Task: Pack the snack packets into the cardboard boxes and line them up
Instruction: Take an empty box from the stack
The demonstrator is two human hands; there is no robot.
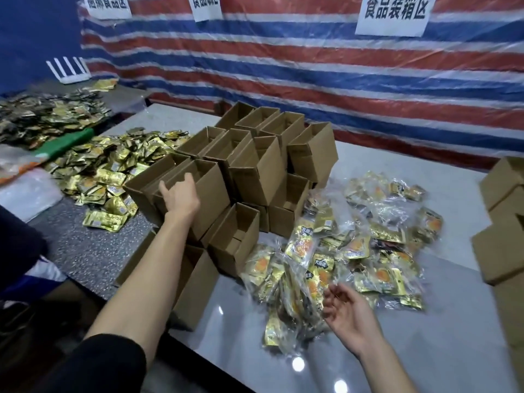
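Centrally on the glossy grey table (397, 358) stands a stack of open boxes (263, 165), several layers high, their mouths facing up and tipped slightly toward the camera. The long sides of most run from near-left to far-right.

The left hand (180, 194) reaches forward on a straight, bare forearm with a dark sleeve pushed up near the elbow. It grips a cardboard box (211, 191) on the near top corner of the stack. Its fingers (188, 178) hook over the box's near rim and the thumb spreads out to the left. That box sits mouth up, with its long axis pointing away and to the right.

The right hand (350, 313) hangs low on the right, palm turned up and fingers loosely curled, holding nothing. Its fingertips lie just beside the bagged snack packets (354, 251), gold and orange pouches in clear plastic heaped to the right of the stack.

A pile of loose gold packets (113, 171) lies left of the stack. More boxes (502, 222) stand at the right edge, and a striped tarp (312, 66) hangs behind.
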